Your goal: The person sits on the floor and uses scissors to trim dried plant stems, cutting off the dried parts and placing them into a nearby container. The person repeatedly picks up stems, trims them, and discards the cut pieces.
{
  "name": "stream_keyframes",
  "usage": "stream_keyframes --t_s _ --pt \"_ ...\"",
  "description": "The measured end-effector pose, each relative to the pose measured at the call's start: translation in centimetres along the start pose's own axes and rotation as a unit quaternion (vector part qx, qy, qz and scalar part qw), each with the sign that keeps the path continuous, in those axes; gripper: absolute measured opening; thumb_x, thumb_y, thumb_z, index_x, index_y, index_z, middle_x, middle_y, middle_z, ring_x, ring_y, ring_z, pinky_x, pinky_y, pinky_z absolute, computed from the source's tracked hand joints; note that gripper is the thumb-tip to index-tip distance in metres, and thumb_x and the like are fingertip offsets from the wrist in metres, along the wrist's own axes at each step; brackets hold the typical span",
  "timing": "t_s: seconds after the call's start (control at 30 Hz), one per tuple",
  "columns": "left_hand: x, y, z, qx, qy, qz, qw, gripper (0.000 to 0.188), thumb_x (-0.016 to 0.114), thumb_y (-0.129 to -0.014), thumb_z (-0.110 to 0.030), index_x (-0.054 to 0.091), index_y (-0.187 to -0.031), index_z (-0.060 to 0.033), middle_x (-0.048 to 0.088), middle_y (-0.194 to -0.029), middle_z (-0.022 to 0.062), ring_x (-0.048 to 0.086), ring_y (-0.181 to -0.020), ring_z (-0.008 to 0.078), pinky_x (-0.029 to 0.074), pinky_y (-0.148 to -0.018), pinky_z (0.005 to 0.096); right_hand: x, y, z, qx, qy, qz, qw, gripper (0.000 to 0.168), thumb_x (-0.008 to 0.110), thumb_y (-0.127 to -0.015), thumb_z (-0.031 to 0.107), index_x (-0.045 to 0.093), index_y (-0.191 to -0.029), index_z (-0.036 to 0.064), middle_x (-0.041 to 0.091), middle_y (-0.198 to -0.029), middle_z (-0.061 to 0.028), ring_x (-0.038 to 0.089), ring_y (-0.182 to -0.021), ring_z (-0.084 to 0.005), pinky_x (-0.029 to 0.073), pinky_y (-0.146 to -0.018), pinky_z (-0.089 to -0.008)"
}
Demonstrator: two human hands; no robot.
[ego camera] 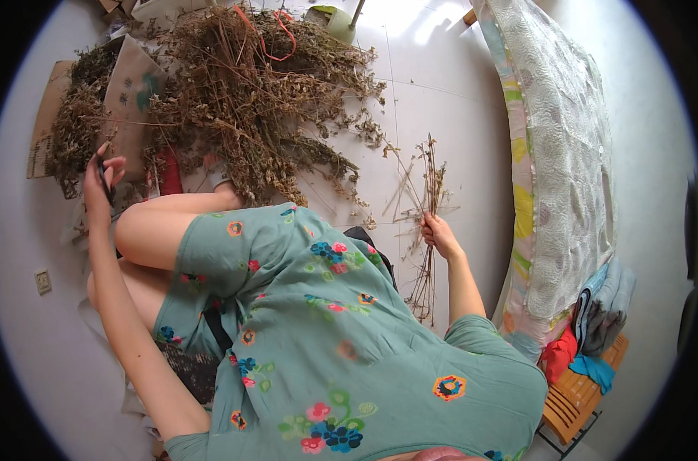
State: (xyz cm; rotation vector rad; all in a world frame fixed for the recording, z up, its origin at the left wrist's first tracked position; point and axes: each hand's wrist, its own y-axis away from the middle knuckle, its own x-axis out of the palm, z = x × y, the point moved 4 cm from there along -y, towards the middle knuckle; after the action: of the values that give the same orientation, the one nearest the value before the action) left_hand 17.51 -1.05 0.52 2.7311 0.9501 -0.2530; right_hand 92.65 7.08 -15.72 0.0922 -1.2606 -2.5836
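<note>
At the left, my left hand (104, 176) has a slim black tool (105, 181), perhaps scissors, hooked in its fingers. That hand is beside the cardboard box (131, 95) with dried plants (81, 109) around it. Out to the right, my right hand (438, 233) is closed around the middle of a bundle of thin dried stems (432, 184), whose ends stick out above and below the fist. A large heap of dried, leafy stalks (251, 104) lies on the floor in front of my legs, with a red-orange strap (277, 57) on top.
A bed with a pale quilted cover (568, 161) runs along the right. Folded clothes (602, 311) rest by a slatted wooden stool (579, 397). A green plastic object (340, 26) stands behind the heap. Loose stems are scattered on the tiled floor (424, 92).
</note>
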Motion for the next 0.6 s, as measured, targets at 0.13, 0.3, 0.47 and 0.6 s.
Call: stream_keyframes --t_s 0.13,0.3,0.47,0.6 --pt "10.4 1.3 -4.8 0.121 -0.001 0.206 0.971 0.044 0.053 -0.092 -0.01 0.042 -0.134 -0.0047 0.062 -0.107 0.0113 0.061 -0.099 0.0177 0.049 -0.089 0.0302 3.3 -0.6 4.6 -0.118 0.079 -0.076 0.987 0.031 0.051 -0.097 0.036 0.052 -0.08 0.009 0.034 -0.057 0.0084 0.028 -0.048 -0.0029 0.022 -0.043 -0.0207" --pt "22.3 3.4 -3.9 -0.069 0.234 0.247 0.938 0.032 0.06 -0.09 -0.015 0.047 -0.117 -0.0028 0.064 -0.107 0.0178 0.067 -0.086 0.0217 0.054 -0.071 0.0289 11.1 -1.0 11.4 -0.224 0.196 -0.068 0.952 0.033 0.052 -0.097 0.033 0.056 -0.078 0.007 0.037 -0.056 0.0075 0.03 -0.049 -0.0029 0.023 -0.044 -0.0222" --pt "29.8 3.8 0.1 -0.104 0.273 0.191 0.937 0.034 0.07 -0.084 -0.013 0.048 -0.108 -0.005 0.067 -0.097 0.0119 0.067 -0.077 0.0172 0.054 -0.062 0.0264 16.6 1.5 15.3 -0.262 0.301 -0.113 0.91 0.029 0.054 -0.095 0.029 0.062 -0.085 0.002 0.049 -0.058 0.003 0.04 -0.053 -0.0062 0.033 -0.049 -0.0252" --pt "29.7 4.8 0.6 -0.137 0.291 0.129 0.938 0.041 0.075 -0.08 -0.015 0.047 -0.108 -0.0038 0.067 -0.092 0.0105 0.067 -0.074 0.0157 0.053 -0.06 0.0257 20.5 0.9 15.0 -0.301 0.371 -0.132 0.868 0.026 0.053 -0.095 0.028 0.062 -0.092 0.004 0.064 -0.071 -0.0082 0.051 -0.056 -0.0153 0.043 -0.056 -0.0301"
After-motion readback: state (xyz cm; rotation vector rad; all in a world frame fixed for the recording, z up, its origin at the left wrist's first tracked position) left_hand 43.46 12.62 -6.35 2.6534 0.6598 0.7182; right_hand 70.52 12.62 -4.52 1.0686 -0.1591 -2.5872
